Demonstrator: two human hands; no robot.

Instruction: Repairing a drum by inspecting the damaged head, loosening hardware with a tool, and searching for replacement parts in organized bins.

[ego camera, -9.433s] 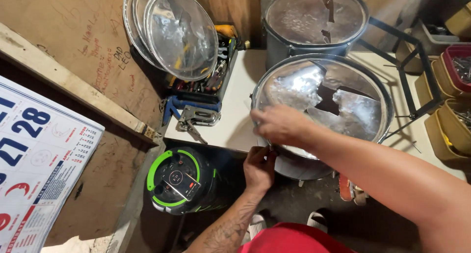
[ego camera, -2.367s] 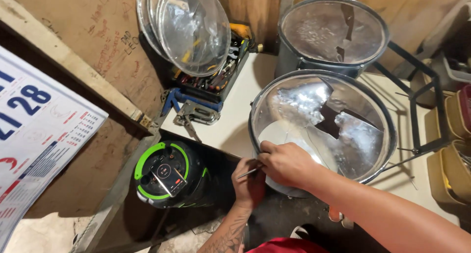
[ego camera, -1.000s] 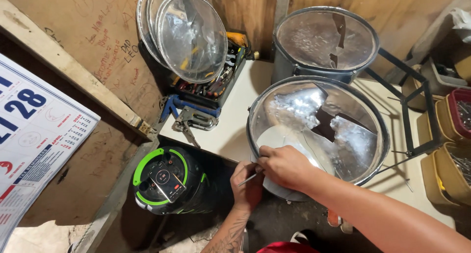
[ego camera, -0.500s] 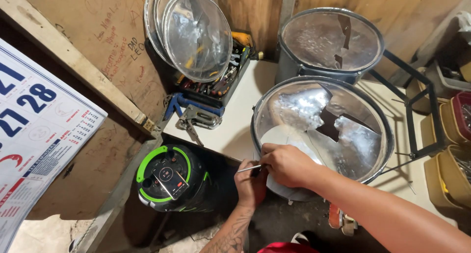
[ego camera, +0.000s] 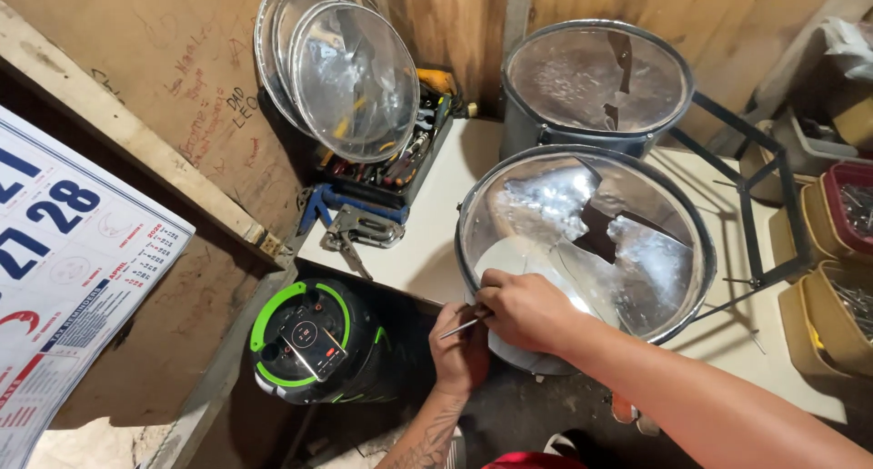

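i see a white tabletop (ego camera: 427, 242) carrying two round metal pots (ego camera: 582, 242), a black tool tray (ego camera: 382, 174), a metal clamp (ego camera: 359, 233) and yellow boxes (ego camera: 823, 314).

Rough brown plywood walls (ego camera: 155, 78) scrawled with faint handwriting close in a pale bench (ego camera: 427, 242), with a bare timber rail (ego camera: 136, 151) running diagonally at left above a hanging wall calendar (ego camera: 64, 287), and a dark, shadowed floor (ego camera: 527, 414) below the bench edge.
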